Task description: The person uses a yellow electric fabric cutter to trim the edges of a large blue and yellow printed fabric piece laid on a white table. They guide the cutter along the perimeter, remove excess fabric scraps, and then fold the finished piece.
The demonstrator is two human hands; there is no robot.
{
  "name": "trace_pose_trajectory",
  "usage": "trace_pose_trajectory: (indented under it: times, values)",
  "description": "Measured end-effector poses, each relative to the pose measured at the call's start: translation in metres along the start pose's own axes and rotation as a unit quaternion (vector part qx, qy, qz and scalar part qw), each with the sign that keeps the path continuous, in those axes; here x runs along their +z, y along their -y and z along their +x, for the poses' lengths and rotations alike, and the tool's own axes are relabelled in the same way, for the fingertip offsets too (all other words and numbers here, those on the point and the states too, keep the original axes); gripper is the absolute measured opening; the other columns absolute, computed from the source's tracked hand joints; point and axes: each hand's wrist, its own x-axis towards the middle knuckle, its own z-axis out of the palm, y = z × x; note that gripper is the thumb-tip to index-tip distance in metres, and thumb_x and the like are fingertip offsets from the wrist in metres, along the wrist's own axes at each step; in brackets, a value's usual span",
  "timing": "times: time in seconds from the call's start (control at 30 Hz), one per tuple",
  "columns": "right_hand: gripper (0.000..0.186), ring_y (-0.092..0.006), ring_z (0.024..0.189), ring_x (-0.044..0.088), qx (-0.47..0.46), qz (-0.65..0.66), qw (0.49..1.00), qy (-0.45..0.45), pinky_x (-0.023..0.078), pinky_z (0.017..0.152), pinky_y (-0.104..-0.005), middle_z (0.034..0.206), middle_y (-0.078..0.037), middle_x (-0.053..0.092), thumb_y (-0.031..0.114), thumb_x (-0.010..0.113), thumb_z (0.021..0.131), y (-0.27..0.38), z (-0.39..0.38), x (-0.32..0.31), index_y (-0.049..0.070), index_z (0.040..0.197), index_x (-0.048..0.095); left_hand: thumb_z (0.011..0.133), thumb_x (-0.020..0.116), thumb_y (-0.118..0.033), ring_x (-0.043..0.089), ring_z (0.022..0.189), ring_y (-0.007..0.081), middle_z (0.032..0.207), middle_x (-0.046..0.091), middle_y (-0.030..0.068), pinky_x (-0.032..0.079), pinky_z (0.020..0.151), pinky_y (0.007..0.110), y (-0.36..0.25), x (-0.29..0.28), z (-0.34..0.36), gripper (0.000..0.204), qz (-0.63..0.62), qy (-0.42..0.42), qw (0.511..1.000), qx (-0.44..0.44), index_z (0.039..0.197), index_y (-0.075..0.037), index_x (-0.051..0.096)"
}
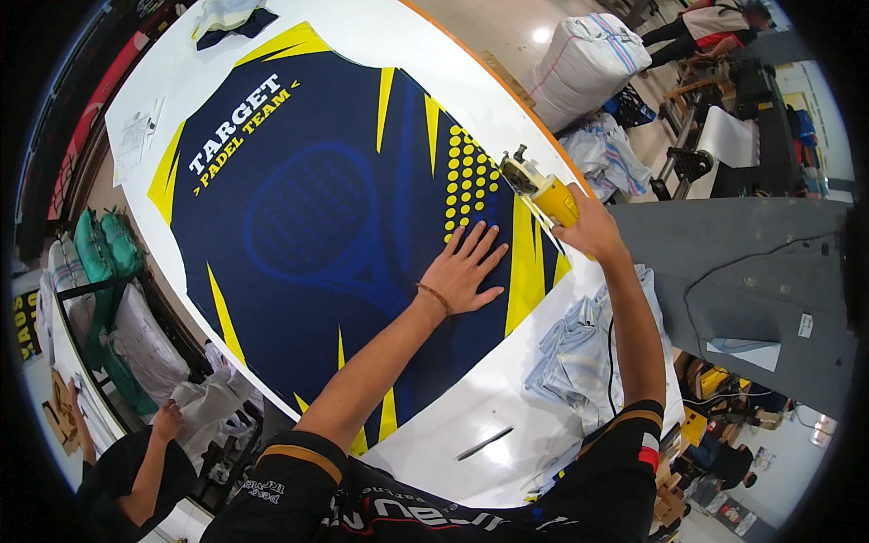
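Note:
A navy fabric panel (308, 308) with yellow streaks, dots, a faint racket graphic and printed lettering lies on the white table (434, 452). My left hand (461, 271) rests flat on it with fingers spread, just below the yellow dots. My right hand (588, 226) grips a yellow electric fabric cutter (554, 197), whose dark metal head sits at the panel's right edge, beside a thin strip along that edge. A black cord runs down beside my right forearm.
Pale folded fabric (570, 362) and a pen (484, 442) lie on the table, papers (134, 136) at upper left. White sacks (587, 65), a grey board (751, 271) and a machine (724, 145) are rightward. Other people (136, 480) work at lower left, upper right and lower right.

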Motion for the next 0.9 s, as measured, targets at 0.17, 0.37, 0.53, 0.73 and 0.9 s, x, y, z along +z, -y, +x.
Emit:
trace_pose_trajectory:
  times: [0.17, 0.37, 0.53, 0.73, 0.9]
  values:
    - [0.077, -0.0455, 0.106, 0.071, -0.023, 0.003, 1.0, -0.016, 0.055, 0.095, -0.0491, 0.112, -0.029, 0.073, 0.03, 0.079, 0.071, 0.005, 0.007, -0.001, 0.004, 0.139, 0.054, 0.098, 0.051, -0.061, 0.027, 0.158, 0.0349, 0.169, 0.034, 0.0155, 0.017, 0.129, 0.055, 0.0, -0.002, 0.0, 0.073, -0.01, -0.004, 1.0, 0.002, 0.156, -0.016, 0.049]
    - [0.077, -0.0462, 0.105, 0.07, -0.039, -0.008, 0.998, -0.04, 0.055, 0.094, -0.0495, 0.11, -0.03, 0.072, 0.03, 0.078, 0.07, 0.016, 0.017, -0.003, 0.003, 0.137, 0.055, 0.099, 0.051, -0.06, 0.025, 0.158, 0.0351, 0.169, 0.033, 0.0157, 0.016, 0.129, 0.055, 0.001, -0.001, 0.0, 0.073, -0.019, 0.002, 1.0, 0.0, 0.157, -0.016, 0.048]
    - [0.074, -0.0466, 0.104, 0.07, -0.035, -0.004, 0.999, -0.033, 0.055, 0.093, -0.0498, 0.107, -0.03, 0.072, 0.031, 0.078, 0.069, 0.025, 0.024, -0.006, 0.004, 0.135, 0.056, 0.101, 0.048, -0.06, 0.023, 0.159, 0.0347, 0.17, 0.031, 0.0161, 0.016, 0.129, 0.055, 0.002, -0.003, -0.001, 0.073, -0.024, 0.015, 1.0, 0.002, 0.158, -0.014, 0.046]
    - [0.073, -0.0465, 0.105, 0.07, -0.045, 0.004, 0.998, -0.037, 0.055, 0.092, -0.0509, 0.11, -0.031, 0.071, 0.032, 0.078, 0.07, 0.031, 0.035, -0.005, 0.004, 0.133, 0.056, 0.098, 0.055, -0.059, 0.027, 0.158, 0.0352, 0.167, 0.036, 0.0165, 0.019, 0.128, 0.055, 0.001, -0.003, 0.0, 0.072, -0.031, -0.004, 1.0, 0.002, 0.154, -0.014, 0.05]
    - [0.074, -0.0467, 0.106, 0.07, -0.055, 0.006, 0.998, -0.038, 0.055, 0.092, -0.0507, 0.111, -0.031, 0.071, 0.032, 0.079, 0.07, 0.038, 0.045, -0.007, 0.001, 0.133, 0.055, 0.097, 0.056, -0.058, 0.027, 0.158, 0.035, 0.167, 0.036, 0.0163, 0.019, 0.128, 0.056, 0.002, -0.004, 0.0, 0.072, -0.038, -0.003, 0.999, 0.0, 0.154, -0.014, 0.05]
